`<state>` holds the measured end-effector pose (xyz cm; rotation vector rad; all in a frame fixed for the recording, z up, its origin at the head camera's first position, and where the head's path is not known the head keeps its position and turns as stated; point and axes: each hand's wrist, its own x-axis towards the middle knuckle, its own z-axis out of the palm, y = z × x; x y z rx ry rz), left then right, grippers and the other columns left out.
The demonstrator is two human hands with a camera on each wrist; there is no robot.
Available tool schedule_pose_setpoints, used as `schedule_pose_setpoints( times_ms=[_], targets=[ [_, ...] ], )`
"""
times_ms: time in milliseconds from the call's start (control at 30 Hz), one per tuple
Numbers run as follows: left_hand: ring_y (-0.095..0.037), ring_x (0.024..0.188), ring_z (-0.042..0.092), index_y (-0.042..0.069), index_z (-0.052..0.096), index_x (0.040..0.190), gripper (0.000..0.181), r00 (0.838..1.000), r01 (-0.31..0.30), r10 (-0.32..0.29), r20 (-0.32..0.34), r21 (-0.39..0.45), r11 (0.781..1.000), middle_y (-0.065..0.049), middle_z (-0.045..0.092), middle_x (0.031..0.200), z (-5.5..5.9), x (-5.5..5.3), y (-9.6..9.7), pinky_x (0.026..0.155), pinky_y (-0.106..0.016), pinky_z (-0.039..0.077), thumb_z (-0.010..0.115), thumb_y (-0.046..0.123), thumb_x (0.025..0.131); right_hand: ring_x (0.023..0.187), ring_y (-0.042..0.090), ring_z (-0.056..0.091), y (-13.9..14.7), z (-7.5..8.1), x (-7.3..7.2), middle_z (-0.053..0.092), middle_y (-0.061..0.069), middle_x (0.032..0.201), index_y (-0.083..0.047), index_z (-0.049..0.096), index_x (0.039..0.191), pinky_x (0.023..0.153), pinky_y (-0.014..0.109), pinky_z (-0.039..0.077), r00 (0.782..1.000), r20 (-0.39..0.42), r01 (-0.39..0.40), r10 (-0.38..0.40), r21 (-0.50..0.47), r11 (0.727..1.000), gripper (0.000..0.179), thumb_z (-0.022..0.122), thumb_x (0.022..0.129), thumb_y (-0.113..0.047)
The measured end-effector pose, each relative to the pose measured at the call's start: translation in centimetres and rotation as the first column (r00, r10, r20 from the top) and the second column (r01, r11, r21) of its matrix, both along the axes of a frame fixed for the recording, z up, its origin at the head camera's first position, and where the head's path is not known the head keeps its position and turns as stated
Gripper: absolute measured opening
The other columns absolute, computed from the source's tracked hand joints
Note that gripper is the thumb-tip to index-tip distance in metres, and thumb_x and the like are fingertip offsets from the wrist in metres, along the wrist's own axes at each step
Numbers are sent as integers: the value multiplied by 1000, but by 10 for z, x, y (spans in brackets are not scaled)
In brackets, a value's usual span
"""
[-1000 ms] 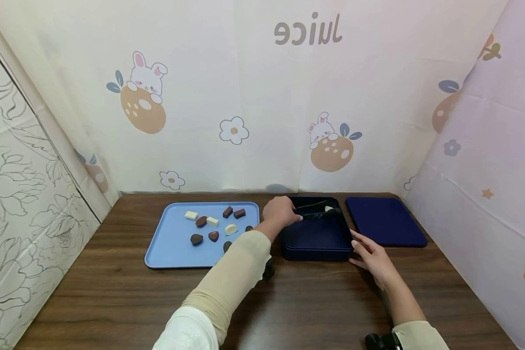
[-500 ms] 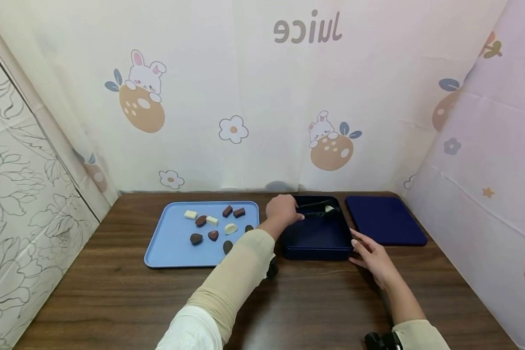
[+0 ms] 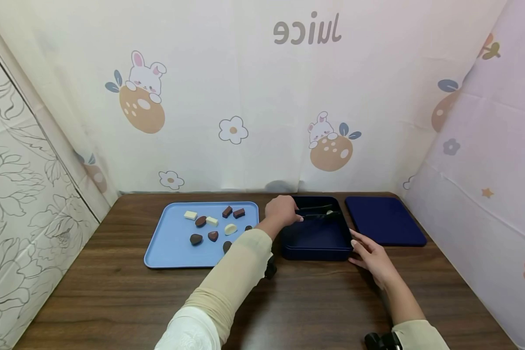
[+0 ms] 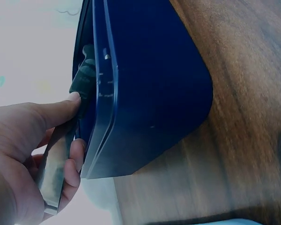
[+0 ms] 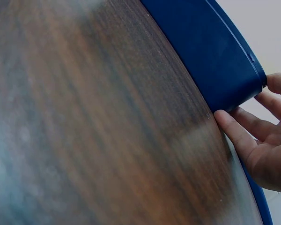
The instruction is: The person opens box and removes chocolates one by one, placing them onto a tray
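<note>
My left hand grips a pair of tongs over the left wall of the dark blue box. In the left wrist view, thumb and fingers pinch the tongs' metal handle, and the dark tips reach inside the box. A small white chocolate shows at the tips; whether they still squeeze it is too small to tell. My right hand touches the box's right front corner with nearly straight fingers. In the right wrist view, its fingertips rest against the box wall.
Left of the box lies a light blue tray bearing several brown and white chocolates, partly covered by my left forearm. A flat dark blue lid lies to the right. A patterned cloth hangs behind the wooden table.
The tongs' tips and the white chocolate sit slightly lower in the box than half a second ago. My right hand stays at the corner.
</note>
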<state>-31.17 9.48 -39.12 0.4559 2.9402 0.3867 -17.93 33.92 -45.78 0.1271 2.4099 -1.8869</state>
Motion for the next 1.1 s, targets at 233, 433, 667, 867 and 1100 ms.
schedule_pose_setpoints(
  times_ms=[233, 433, 667, 867, 1100],
  targets=[
    [-11, 85, 65, 32, 72, 117, 40, 1000, 7, -7, -4, 7, 1000, 14, 68, 114, 1, -2, -6, 59, -30, 50, 75, 51, 82, 131, 37, 30, -1, 0, 0, 20, 25, 154, -8, 21, 156, 89, 33, 52, 1000, -1, -9, 9, -7, 1000, 63, 45, 105, -35],
    [-13, 91, 65, 30, 72, 118, 42, 1000, 23, -23, -7, 2, 1000, 12, 68, 114, 3, -1, -4, 66, -32, 52, 74, 51, 82, 134, 40, 27, 0, 0, 0, 17, 25, 155, -8, 21, 156, 89, 33, 51, 1000, -3, -12, 12, -19, 1000, 64, 45, 104, -36],
    [-12, 95, 64, 31, 72, 119, 39, 998, 54, -54, 12, -35, 998, 13, 67, 116, 3, -4, -3, 70, -32, 52, 72, 51, 85, 135, 41, 27, -1, 0, 0, 18, 25, 154, -8, 20, 156, 89, 33, 52, 1000, 3, -6, 6, -26, 1000, 64, 45, 104, -36],
    [-14, 104, 63, 31, 70, 122, 37, 996, 89, -87, 33, -54, 995, 14, 65, 121, 5, -5, -3, 78, -34, 53, 69, 48, 88, 134, 39, 29, 0, -1, -1, 20, 24, 153, -9, 21, 156, 88, 32, 52, 1000, 7, -4, 4, -16, 1000, 64, 45, 104, -37],
    [-12, 100, 64, 32, 71, 121, 33, 995, 98, -97, 19, -44, 994, 16, 66, 118, 4, -3, -3, 76, -33, 53, 66, 45, 91, 130, 32, 35, 0, -1, -1, 20, 24, 153, -9, 22, 156, 89, 33, 52, 1000, 0, -8, 8, -8, 1000, 64, 45, 104, -37]
  ],
)
